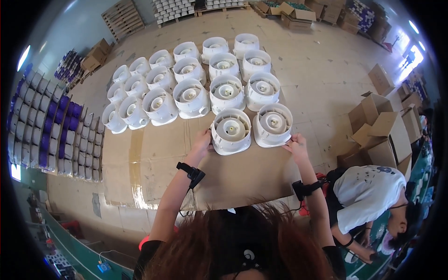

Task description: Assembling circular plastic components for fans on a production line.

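Two round white plastic fan housings, a left one (231, 147) and a right one (273, 139), stand side by side at the near end of the rows. Each is open at the top, with ribs around a central hub. My left hand (202, 142) is closed on the left side of the left housing, its fingertips partly hidden by it. At the lower right corner of the other housing, my right hand (297, 143) pinches the edge. Both housings sit upright on a brown cardboard sheet (172, 154). Behind them, several matching housings (190, 98) stand in rows.
Open cardboard boxes (380, 126) crowd the right side. Beside them a co-worker in a white shirt (368, 191) bends over a green bench (380, 233). Stacks of white and purple parts (56, 126) rise at the left. A wooden pallet (122, 21) leans against the far wall.
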Available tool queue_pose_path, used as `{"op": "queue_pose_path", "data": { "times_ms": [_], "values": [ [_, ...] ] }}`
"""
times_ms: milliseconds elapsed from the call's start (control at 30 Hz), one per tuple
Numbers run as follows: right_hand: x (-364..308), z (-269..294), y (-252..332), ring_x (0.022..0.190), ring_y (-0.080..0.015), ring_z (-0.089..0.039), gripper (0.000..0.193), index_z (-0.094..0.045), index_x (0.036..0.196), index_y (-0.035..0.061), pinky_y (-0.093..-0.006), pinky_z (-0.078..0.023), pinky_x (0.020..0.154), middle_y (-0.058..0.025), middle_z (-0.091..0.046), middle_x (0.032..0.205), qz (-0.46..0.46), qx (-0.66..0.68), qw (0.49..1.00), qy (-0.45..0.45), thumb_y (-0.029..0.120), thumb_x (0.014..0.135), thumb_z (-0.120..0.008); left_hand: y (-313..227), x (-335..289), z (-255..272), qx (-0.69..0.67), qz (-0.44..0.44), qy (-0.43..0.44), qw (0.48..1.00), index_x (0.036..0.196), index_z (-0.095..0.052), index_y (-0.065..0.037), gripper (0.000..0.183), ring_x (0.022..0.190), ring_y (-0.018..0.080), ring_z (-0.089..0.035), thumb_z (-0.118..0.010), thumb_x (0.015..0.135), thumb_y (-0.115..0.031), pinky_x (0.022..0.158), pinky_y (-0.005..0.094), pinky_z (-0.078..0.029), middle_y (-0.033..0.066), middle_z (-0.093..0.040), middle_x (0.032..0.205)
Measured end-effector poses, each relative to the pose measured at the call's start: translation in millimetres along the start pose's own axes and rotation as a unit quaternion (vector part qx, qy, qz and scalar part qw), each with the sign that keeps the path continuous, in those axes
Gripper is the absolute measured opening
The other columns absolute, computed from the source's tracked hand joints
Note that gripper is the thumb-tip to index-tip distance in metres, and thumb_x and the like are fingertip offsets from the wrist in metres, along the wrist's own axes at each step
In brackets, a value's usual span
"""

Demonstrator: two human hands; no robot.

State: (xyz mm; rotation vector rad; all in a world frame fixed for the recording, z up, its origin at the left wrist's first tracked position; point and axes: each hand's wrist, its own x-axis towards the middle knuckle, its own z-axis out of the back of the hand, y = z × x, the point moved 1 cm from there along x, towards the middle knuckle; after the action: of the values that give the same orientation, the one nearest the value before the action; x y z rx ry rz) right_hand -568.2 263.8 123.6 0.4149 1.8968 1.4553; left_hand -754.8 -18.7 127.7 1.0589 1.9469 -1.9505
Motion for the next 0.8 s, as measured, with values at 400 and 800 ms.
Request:
{"op": "queue_pose_path", "data": {
  "times_ms": [400,800],
  "values": [
    [4.5,1.5,-9.9,0.067,-0.0197,-0.058,0.009,-0.054,0.082,-0.004,-0.0304,-0.046,0.061,-0.0137,-0.058,0.078,0.248,-0.299,0.921,-0.026,-0.003,0.074,-0.057,6.1,5.7,13.9,0.211,-0.262,-0.08,0.938,0.113,-0.05,0.005,0.036,0.09,0.0216,-0.059,-0.042,0.079,0.001,0.08,0.0291,-0.044,0.0191,-0.06,0.102],
    [-17.5,-7.4,-4.2,0.078,-0.0235,-0.058,0.036,-0.051,0.103,-0.0024,-0.0315,-0.048,0.067,-0.0153,-0.053,0.092,0.254,-0.335,0.907,0.034,0.005,0.07,-0.065,19.7,-28.2,14.8,0.242,-0.22,0.037,0.944,0.116,-0.048,0.002,0.042,0.095,0.0163,-0.053,-0.051,0.073,0.003,0.082,0.0277,-0.044,0.0087,-0.057,0.101]
  ]
}}
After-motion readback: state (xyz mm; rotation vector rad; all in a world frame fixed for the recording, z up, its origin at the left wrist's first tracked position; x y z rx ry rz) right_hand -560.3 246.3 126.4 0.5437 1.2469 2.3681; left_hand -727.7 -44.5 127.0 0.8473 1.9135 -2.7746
